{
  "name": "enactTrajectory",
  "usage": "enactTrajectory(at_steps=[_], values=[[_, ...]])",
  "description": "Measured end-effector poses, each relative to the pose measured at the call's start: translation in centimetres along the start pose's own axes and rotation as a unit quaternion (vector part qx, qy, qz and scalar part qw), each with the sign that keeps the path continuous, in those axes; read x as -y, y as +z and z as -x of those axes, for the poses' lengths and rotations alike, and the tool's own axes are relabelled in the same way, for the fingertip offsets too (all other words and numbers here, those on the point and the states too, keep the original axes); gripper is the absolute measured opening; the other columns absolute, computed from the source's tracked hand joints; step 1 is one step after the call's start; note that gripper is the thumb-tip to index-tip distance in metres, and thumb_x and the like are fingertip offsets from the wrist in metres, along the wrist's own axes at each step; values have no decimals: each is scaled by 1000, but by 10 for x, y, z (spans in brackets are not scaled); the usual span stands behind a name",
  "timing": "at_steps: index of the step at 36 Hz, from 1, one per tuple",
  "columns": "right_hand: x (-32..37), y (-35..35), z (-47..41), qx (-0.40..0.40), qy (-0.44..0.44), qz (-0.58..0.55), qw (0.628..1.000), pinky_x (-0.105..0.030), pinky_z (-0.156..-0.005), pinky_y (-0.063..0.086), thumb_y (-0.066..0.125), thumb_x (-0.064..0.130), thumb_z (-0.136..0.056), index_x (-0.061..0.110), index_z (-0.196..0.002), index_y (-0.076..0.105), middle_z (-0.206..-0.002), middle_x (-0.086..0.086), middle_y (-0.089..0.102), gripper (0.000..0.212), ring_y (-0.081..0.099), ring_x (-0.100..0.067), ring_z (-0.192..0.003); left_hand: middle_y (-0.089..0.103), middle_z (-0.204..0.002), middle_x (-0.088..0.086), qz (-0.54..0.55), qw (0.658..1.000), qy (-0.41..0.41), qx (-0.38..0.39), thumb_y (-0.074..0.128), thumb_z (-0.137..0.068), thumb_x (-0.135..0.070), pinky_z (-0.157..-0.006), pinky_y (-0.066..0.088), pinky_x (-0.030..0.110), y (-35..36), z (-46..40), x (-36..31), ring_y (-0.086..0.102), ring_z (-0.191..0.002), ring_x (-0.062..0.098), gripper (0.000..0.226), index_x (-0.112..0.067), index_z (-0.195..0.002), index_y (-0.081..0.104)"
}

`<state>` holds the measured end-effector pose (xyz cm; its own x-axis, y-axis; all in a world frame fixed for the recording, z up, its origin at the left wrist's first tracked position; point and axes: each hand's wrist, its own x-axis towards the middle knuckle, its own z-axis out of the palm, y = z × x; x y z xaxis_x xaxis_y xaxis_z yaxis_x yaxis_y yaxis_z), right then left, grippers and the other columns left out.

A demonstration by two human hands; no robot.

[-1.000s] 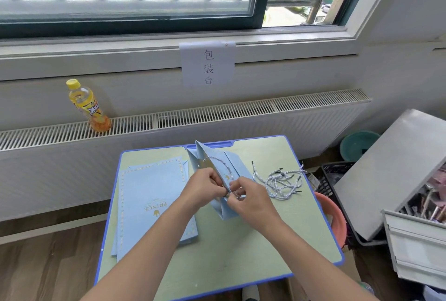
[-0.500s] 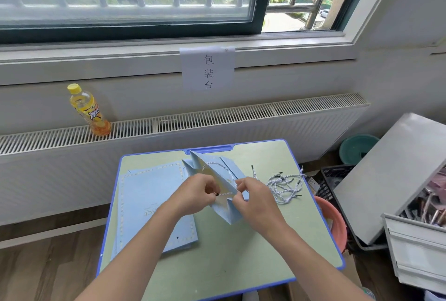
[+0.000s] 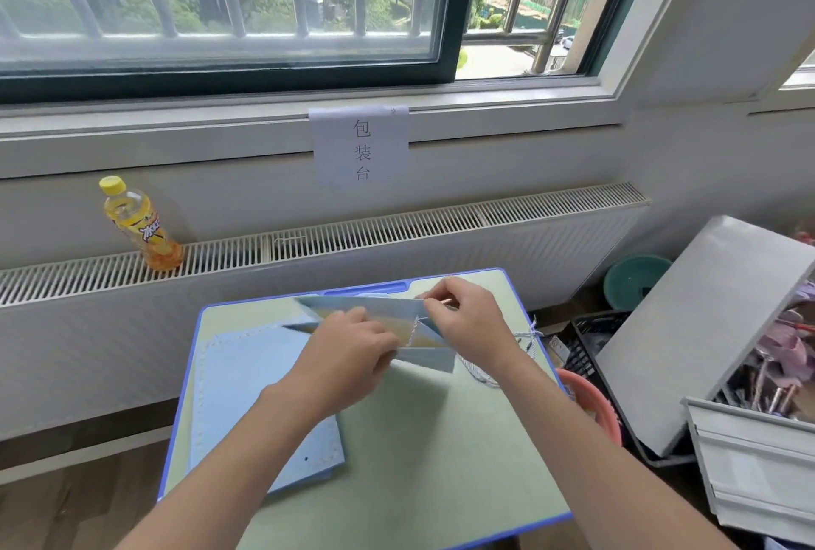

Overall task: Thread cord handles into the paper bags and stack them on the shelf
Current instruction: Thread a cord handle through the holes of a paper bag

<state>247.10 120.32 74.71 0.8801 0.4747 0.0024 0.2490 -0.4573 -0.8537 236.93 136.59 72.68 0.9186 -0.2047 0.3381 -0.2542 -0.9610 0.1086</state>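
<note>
A light blue paper bag is held up over the far half of the small green desk, its mouth spread wide. My left hand grips the bag's near lower edge. My right hand pinches the bag's right upper rim. A blue-white cord hangs down the bag's face between my hands. A flat stack of light blue bags lies on the desk's left side. Loose cords lie at the desk's right edge, partly behind my right wrist.
A yellow drink bottle stands on the radiator grille to the left. Right of the desk sit a pink basin, a black crate, a teal basin and a grey cabinet with cluttered drawers.
Both hands have lifted the bag farther from me and spread it wider. My right hand moved up and right to the rim; the cord now hangs down the bag's face.
</note>
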Motion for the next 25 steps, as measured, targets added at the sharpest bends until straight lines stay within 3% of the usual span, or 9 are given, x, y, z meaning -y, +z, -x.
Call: enactTrajectory(at_steps=[2,5,8,10,15,19,22,25], values=[[-1,0,-6,18,13,-20,1000,-26,-78,52,60,15,-88,10,-84,68,-87,4,72,10,65,-10,-83,56,-51,-9,-4,1000,-22,-6,46,-76,-22,-47,22,22,-7,-9,-7,42,-48,20,23,-22,-54,53],[-5,-2,-11,48,59,-109,991,-21,-76,50,57,22,-94,11,-90,71,-86,9,70,19,64,-5,-83,53,-48,-7,14,998,-59,11,58,-70,-20,-41,24,21,-8,-16,-12,48,-46,21,16,-20,-55,53],[-16,-5,-13,50,74,-161,983,-26,-88,49,43,29,-102,11,-97,71,-101,2,73,34,66,-9,-99,66,-72,-2,40,989,-123,76,52,-89,-22,-51,31,30,-9,-24,-18,60,-69,27,15,-22,-83,66],[-20,-5,-16,39,89,-210,973,-32,-91,50,37,34,-105,8,-99,70,-101,-3,74,43,68,-14,-100,69,-90,-2,53,979,-163,107,48,-94,-24,-60,34,33,-10,-30,-18,60,-84,27,17,-22,-96,64],[-30,-2,-29,18,93,-244,965,-33,-85,49,36,50,-99,18,-98,71,-102,-4,73,47,67,-17,-97,68,-100,2,48,967,-220,122,42,-98,-21,-70,41,33,-13,-47,-16,58,-95,28,22,-23,-112,59],[-43,0,-35,48,92,-252,962,-26,-81,50,26,41,-107,11,-103,68,-102,-3,72,52,66,-12,-92,69,-108,3,96,954,-248,138,40,-99,-16,-75,46,35,-10,-55,-15,60,-99,29,34,-28,-128,53],[-57,8,-35,47,97,-242,964,-25,-77,51,29,35,-106,14,-107,67,-101,2,71,43,65,-14,-93,70,-102,4,192,930,-297,104,42,-96,-9,-80,50,40,-7,-55,-10,61,-96,30,33,-20,-122,59],[-72,17,-33,44,100,-192,975,-18,-75,47,48,28,-101,18,-104,65,-98,7,69,20,61,-6,-91,67,-80,-4,296,874,-370,107,45,-92,-8,-71,50,35,-2,-54,-3,63,-79,23,28,-21,-109,63]])
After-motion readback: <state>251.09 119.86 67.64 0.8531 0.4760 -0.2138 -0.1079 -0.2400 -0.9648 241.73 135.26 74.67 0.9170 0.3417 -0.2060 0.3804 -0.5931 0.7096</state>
